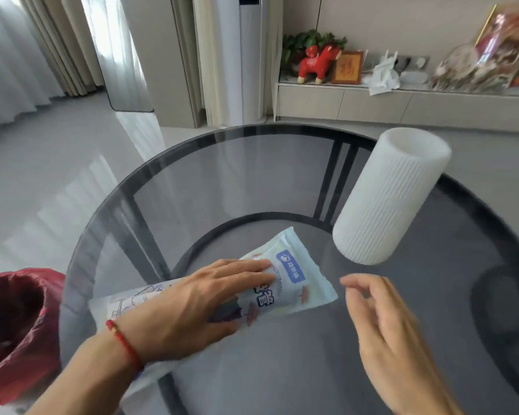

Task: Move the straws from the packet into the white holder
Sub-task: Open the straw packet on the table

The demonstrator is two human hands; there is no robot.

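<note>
A flat plastic packet of straws (294,280), pale blue with printed pictures, lies on the round glass table (252,181). My left hand (192,307) rests flat on the packet's middle, fingers spread over it. My right hand (381,319) hovers just right of the packet, fingers loosely curled and apart, holding nothing. The white ribbed holder (390,199) stands upright at the table's right, behind and to the right of the packet. Straws inside the packet are not clearly visible.
A bin lined with a red bag (15,324) stands on the floor at the table's left edge. Beyond the table, a low cabinet (372,103) carries a red toy horse, frames and clutter. Grey floor stretches to the left.
</note>
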